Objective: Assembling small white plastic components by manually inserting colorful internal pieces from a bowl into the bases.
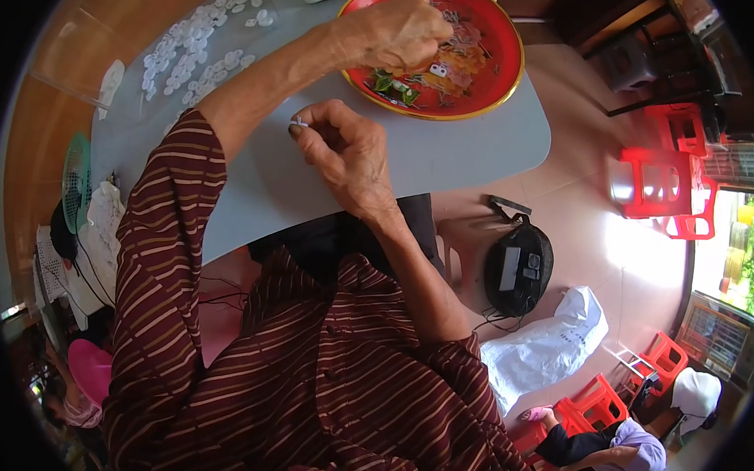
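Our left hand [402, 35] is above the red tray [495, 71], its fingers curled; we cannot tell if it holds something. On the tray's near left, our right hand [347, 150] pinches a small white piece [301, 124] between thumb and forefinger. Farther left of the tray, white pieces [180, 46] lie spread on the table [473, 151].

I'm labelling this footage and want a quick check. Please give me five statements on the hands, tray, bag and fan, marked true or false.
1. The left hand is over the red tray. True.
2. The right hand is inside the tray. False: it is outside, pinching a white piece.
3. The tray has a gold rim. True.
4. The black bag hangs up. False: it is on the floor.
5. The fan is green. True.
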The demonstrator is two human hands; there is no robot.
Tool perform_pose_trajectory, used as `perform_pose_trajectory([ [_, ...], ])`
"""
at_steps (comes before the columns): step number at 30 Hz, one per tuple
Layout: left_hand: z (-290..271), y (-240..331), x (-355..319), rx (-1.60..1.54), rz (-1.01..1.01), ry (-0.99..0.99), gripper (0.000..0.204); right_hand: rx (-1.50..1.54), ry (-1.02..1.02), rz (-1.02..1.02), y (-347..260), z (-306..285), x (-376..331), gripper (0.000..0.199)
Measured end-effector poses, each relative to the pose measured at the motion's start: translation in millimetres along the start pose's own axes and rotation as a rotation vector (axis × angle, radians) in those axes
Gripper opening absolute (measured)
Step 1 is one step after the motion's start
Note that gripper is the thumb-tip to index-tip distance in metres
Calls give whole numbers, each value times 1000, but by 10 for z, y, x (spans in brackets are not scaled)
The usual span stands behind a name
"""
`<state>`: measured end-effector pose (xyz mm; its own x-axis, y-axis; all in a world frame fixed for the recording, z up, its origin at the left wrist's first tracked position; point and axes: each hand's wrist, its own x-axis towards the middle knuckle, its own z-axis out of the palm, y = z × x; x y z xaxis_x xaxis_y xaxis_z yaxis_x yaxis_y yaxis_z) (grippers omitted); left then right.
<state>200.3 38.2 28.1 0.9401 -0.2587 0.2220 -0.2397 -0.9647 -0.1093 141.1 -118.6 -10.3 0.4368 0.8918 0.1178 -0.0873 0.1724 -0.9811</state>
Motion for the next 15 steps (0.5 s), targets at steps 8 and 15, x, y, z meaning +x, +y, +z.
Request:
perform_pose_trajectory([
  [8, -405, -95, -547, 110, 44, 246, 14, 19, -16, -24, -2, 52, -13, 6],
  [15, -420, 164, -1468, -276, -553, 74, 8, 85, 2, 10, 16, 23, -48, 5],
])
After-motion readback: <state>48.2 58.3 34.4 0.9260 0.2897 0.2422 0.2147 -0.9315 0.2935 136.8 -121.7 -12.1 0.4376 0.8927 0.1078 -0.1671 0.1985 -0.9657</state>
